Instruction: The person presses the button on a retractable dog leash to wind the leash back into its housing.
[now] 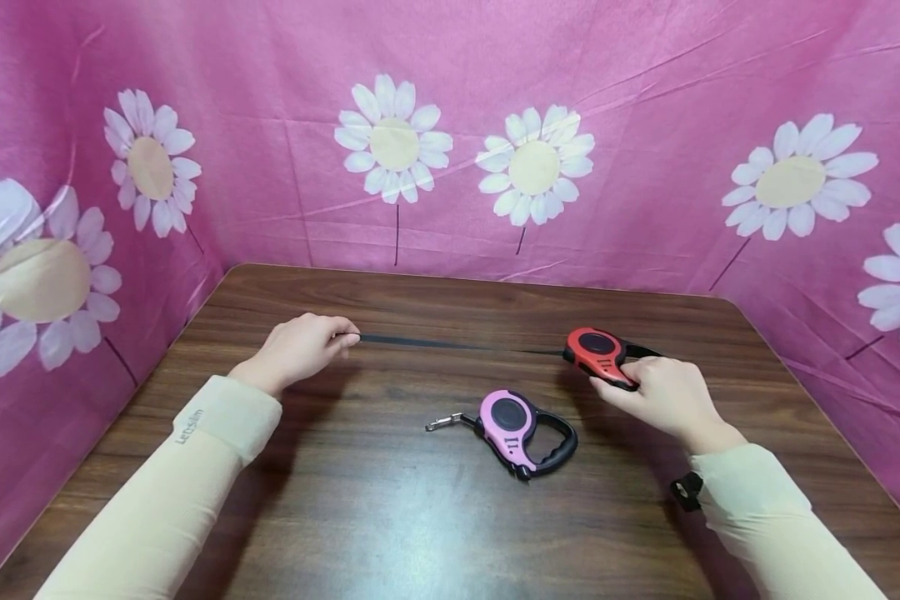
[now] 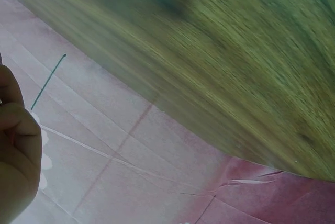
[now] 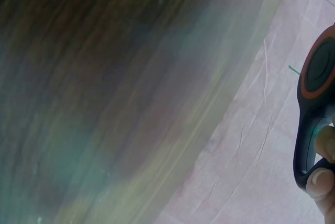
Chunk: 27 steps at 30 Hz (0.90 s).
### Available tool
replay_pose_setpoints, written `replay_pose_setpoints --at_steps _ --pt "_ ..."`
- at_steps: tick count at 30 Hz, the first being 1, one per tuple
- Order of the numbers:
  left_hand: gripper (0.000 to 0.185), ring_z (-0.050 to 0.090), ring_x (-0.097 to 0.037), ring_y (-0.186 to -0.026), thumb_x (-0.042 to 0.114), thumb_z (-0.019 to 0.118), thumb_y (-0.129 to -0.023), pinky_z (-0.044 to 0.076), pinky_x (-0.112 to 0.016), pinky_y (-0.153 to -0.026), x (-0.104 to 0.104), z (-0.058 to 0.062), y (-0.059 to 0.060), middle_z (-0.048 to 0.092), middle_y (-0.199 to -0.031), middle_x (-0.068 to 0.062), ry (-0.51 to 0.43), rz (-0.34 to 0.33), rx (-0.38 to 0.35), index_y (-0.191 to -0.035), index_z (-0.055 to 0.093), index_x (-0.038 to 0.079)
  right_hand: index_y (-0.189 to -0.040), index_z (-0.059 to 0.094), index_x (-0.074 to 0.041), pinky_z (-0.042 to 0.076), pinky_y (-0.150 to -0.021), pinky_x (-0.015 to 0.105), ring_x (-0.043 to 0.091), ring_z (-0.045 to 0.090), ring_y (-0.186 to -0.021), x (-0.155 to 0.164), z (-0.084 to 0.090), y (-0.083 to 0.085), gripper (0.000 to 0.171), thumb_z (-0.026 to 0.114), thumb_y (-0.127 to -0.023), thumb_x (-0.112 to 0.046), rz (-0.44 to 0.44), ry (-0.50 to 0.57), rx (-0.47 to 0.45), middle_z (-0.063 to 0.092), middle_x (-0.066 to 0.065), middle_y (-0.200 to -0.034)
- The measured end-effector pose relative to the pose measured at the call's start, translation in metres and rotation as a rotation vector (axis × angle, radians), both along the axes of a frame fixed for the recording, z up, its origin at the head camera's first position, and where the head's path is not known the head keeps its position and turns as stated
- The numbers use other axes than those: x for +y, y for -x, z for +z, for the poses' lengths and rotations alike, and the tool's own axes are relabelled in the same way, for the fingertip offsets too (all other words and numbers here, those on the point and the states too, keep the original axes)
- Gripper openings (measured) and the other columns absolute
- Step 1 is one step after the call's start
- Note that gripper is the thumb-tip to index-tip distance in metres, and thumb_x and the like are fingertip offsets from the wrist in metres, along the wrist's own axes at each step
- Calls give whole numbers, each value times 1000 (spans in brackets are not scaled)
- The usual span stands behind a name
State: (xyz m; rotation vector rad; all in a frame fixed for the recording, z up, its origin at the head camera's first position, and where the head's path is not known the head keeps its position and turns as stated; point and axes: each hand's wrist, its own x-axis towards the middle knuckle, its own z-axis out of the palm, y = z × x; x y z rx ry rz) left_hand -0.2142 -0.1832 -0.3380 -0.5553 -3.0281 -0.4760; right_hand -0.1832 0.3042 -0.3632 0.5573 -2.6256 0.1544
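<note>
In the head view my right hand (image 1: 667,396) grips a red and black retractable dog leash (image 1: 594,345) by its handle, above the right part of the table. A dark strap (image 1: 427,342) stretches leftward from it to my left hand (image 1: 305,350), which pinches the strap's end between thumb and fingers. The clip at that end is hidden in the fingers. Between the hands and nearer to me lies a pink and black retractable dog leash (image 1: 507,417), its metal clip (image 1: 444,422) pointing left. The right wrist view catches part of the red leash's black handle (image 3: 303,145).
Both leashes are over a brown wood-grain table (image 1: 330,517). A pink cloth (image 1: 270,92) with white daisies hangs behind the table and along both sides. A black band (image 1: 687,492) is on the right wrist.
</note>
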Motion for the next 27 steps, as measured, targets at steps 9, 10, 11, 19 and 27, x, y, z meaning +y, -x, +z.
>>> replay_pose_setpoints --at_steps 9,10,11,19,27 --pt "23 64 -10 -76 31 56 -101 52 -51 -73 8 2 -2 72 -80 10 -10 -9 6 -113 71 18 -51 33 -25 20 -44 26 6 26 -46 -7 -1 1 50 69 -76 -48 71 5 84 31 -12 -52" --pt "23 65 -11 -76 30 56 -101 52 -51 -74 9 2 -2 72 -80 10 -12 -9 5 -113 71 18 -51 33 -25 20 -44 26 6 26 -46 -8 -1 1 50 69 -76 -48 76 5 87 31 -12 -52" --pt "23 66 -11 -78 30 56 -101 52 -50 -74 11 2 -3 72 -81 10 -13 -9 5 -113 71 18 -51 33 -25 20 -44 25 5 26 -46 -8 -1 1 50 69 -76 -48 77 4 87 31 -13 -52" --pt "22 68 -14 -81 27 56 -102 52 -50 -74 18 0 -2 72 -82 9 -27 -19 2 -113 70 17 -51 34 -24 21 -43 25 6 26 -46 -12 -2 2 49 70 -76 -46 75 5 70 31 -13 -52" --pt "23 66 -12 -80 30 55 -102 52 -49 -74 22 1 -2 72 -83 11 -22 -21 11 -114 70 19 -51 34 -24 22 -43 26 6 28 -46 -18 0 2 49 70 -76 -45 76 11 52 31 -13 -52"
